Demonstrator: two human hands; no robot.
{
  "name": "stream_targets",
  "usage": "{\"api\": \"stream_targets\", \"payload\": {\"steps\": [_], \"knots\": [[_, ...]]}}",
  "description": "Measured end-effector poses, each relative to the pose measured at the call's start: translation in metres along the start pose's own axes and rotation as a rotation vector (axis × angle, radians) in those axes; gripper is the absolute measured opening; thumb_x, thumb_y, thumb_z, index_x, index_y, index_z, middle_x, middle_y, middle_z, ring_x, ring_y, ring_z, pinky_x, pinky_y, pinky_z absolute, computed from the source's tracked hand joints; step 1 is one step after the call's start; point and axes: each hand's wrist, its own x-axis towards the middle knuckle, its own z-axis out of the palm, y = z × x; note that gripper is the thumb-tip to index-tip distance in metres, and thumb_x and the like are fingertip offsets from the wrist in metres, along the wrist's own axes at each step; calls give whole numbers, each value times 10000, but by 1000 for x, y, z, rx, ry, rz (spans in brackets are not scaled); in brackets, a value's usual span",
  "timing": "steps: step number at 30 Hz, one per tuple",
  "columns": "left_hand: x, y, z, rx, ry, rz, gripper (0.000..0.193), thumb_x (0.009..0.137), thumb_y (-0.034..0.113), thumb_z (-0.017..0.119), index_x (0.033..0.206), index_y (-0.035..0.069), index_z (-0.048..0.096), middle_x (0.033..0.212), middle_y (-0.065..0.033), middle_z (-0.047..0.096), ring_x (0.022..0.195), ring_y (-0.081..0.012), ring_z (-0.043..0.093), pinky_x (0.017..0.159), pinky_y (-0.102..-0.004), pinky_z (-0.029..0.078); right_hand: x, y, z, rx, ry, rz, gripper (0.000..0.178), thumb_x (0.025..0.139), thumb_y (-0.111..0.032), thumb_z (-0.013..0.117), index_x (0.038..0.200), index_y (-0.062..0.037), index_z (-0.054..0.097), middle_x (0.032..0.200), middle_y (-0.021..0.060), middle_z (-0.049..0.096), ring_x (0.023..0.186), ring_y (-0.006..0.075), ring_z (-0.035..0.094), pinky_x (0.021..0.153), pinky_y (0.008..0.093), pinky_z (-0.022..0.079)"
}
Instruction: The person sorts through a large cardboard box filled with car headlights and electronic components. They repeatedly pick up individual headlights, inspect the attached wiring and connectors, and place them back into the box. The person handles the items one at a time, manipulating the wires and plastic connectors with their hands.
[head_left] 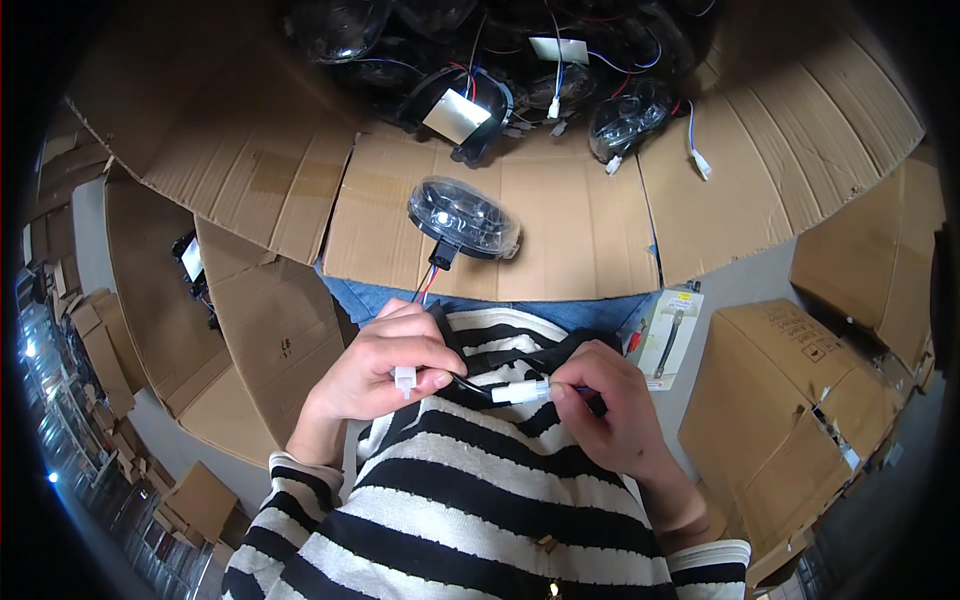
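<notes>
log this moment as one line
left hand: holding small white plastic connector | right hand: holding long white plastic connector | clear-fronted black oval lamp: on brown cardboard flap

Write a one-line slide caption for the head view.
Left hand and right hand, each with a white connector, near a clear-covered lamp on a cardboard flap.

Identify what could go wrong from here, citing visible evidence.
The round, clear-domed black lamp lies near the edge of the brown cardboard flap; tugging its thin coloured wires might drag it off. The right hand grips one end of a long white plastic connector; a crooked pull there could strain it.
</notes>
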Motion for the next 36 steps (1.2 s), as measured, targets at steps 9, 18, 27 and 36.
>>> {"api": "stream_targets", "payload": {"steps": [9,18,27,36], "knots": [[-52,27,-34,-61,766,128,292,722,325,586,664,39,582,628,-58,467,635,-211,431,622,-350,359,-10,7,-16,103,-295,188,94,731,-15,562,823,-25,547,653,78,535,566,182,517,517,245,413],[-244,34,-216,950,1754,105,277,849,182,490,1009,-38,543,842,-70,564,753,-137,521,660,-265,413,-11,4,2,-17,-317,81,73,704,-21,569,758,-35,523,650,76,508,551,186,497,492,275,397],[-248,-202,-170,418,1350,-552,232,827,215,552,923,8,596,828,-27,583,751,-78,517,668,-212,422,-5,3,-7,-43,-274,121,51,714,-23,554,740,-30,510,648,78,526,572,192,518,520,271,406],[63,-46,-50,-21,602,-371,266,818,184,540,1030,25,567,834,-21,576,685,-68,493,603,-192,401,5,13,-10,52,-259,75,34,736,-45,548,747,-27,522,661,91,544,575,179,528,528,263,415]]}}
